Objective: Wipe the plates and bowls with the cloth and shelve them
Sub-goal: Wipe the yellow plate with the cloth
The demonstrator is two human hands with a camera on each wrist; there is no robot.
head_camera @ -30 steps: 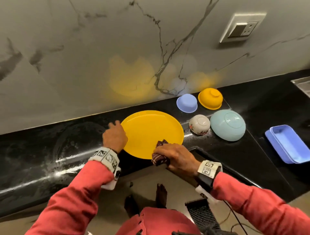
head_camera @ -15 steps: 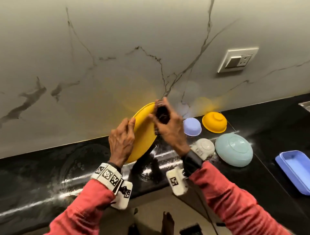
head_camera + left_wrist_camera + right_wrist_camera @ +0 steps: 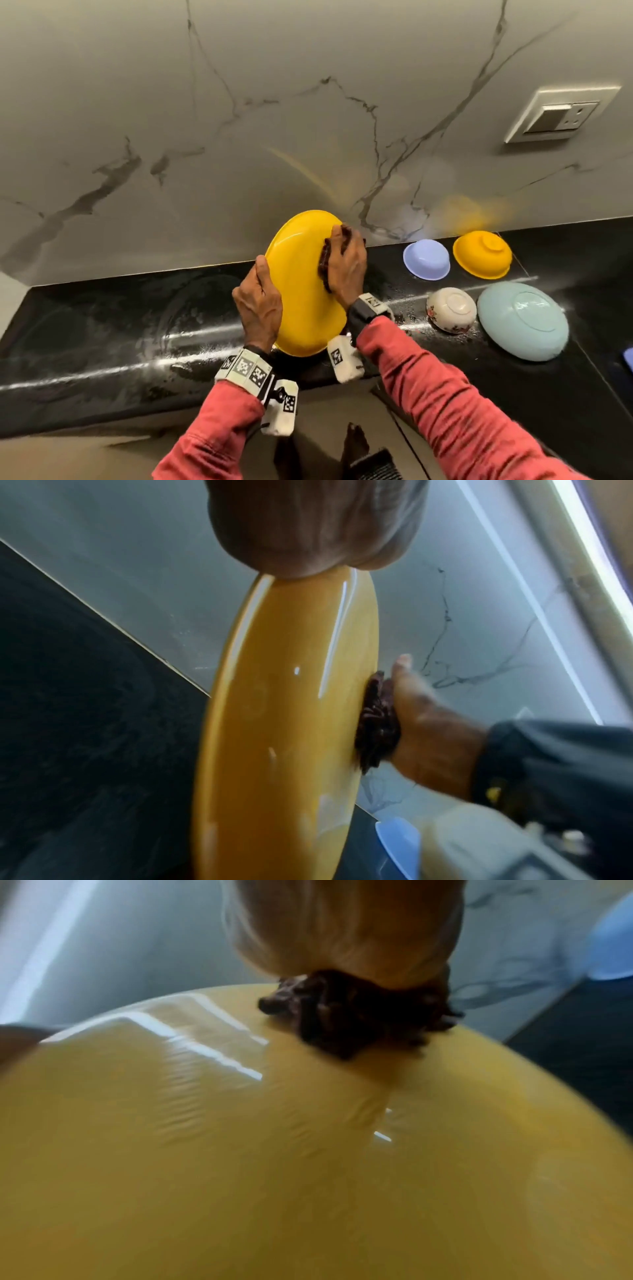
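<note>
With the yellow plate (image 3: pixel 301 291) tilted up off the bench (image 3: pixel 102 335), the left hand (image 3: pixel 258 305) clamps its near rim to steady it; the opposite right hand (image 3: pixel 344 270) clutches the bunched cloth (image 3: pixel 325 260), pressing it against the plate's face to wipe. Remaining bowls wait inverted, well right of both grips.

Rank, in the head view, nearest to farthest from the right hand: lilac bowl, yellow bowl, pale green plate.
From the right hand:
1. Small lilac plastic bowl, upturned, just right of it.
2. Yellow plastic bowl, upturned, by the wall.
3. Pale green round plate, upturned, farthest right.
</note>
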